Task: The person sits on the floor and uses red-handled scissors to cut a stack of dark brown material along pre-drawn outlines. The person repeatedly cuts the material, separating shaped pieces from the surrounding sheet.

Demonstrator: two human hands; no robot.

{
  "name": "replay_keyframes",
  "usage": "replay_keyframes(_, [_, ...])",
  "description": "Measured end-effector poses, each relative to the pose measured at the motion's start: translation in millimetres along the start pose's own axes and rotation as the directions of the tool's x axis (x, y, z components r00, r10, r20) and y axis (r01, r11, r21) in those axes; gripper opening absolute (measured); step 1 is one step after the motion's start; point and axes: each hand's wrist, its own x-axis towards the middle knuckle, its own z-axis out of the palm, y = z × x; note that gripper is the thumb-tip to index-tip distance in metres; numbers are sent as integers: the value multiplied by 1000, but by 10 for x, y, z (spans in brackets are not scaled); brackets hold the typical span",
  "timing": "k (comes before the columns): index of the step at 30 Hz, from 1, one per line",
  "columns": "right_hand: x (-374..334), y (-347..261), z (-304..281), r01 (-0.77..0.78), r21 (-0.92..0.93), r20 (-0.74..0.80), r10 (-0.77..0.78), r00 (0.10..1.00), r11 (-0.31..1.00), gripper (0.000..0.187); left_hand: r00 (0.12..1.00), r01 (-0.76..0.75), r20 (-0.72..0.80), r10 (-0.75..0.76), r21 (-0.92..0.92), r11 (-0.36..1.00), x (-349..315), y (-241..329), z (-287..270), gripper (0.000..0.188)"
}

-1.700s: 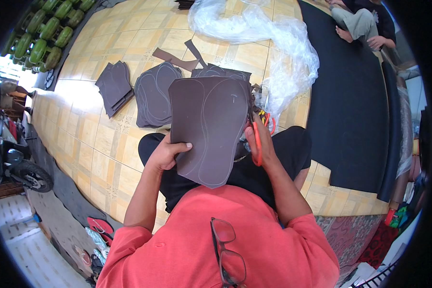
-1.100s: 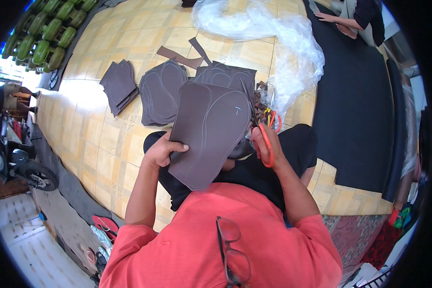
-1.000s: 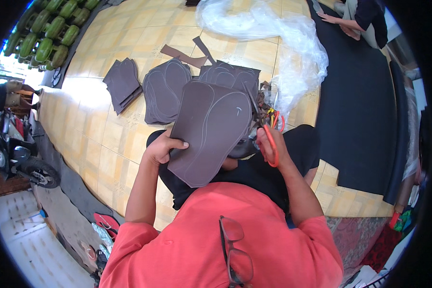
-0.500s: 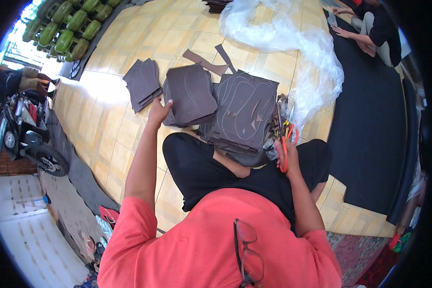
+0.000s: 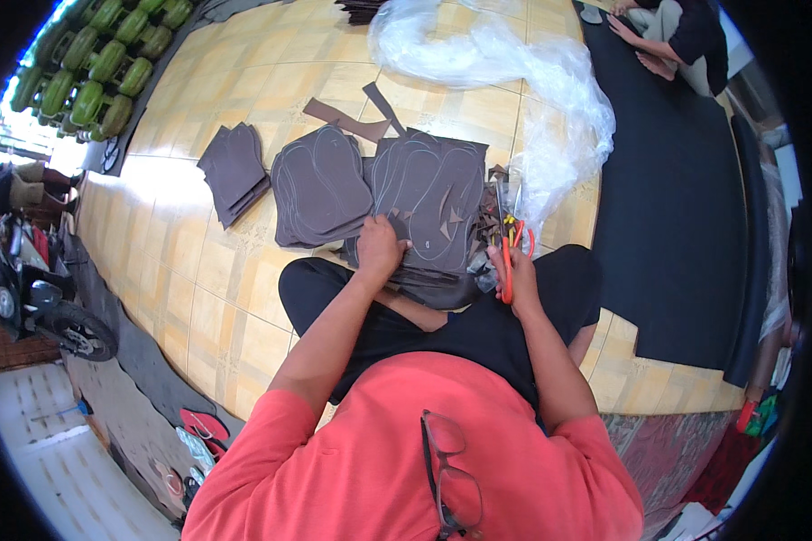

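Left hand [image 5: 379, 248] has dropped the sheet, fingers now pressing the marked stack [image 5: 433, 194]; right hand [image 5: 512, 270], at 3 o'clock, grips orange scissors [image 5: 512, 257].

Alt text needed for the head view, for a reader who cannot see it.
Seated on a tiled floor, a person rests the left hand on a stack of dark brown sheets marked with sole outlines, while the right hand holds orange-handled scissors. Similar stacks lie alongside.
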Motion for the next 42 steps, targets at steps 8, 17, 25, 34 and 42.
replay_keyframes(8, [-22,-39,-45,4,103,-2,-4,1000,995,42,995,-102,-2,102,25,995,-78,296,41,64])
replay_keyframes(17, [69,47,-36,152,74,-144,-140,980,986,43,959,-282,-41,279,-176,943,169,237,125,36])
replay_keyframes(25, [140,145,-47,231,-34,-239,-232,943,972,45,997,-72,-80,-3,-906,418,1,657,-812,17])
replay_keyframes(34, [-611,-558,231,404,142,151,-423,894,904,42,996,-73,-70,-63,-997,-37,-426,723,-1291,34])
replay_keyframes(42, [-783,-944,356,720,-1,219,-702,677,694,29,998,-59,-53,-39,-986,-156,-540,755,-1479,29])
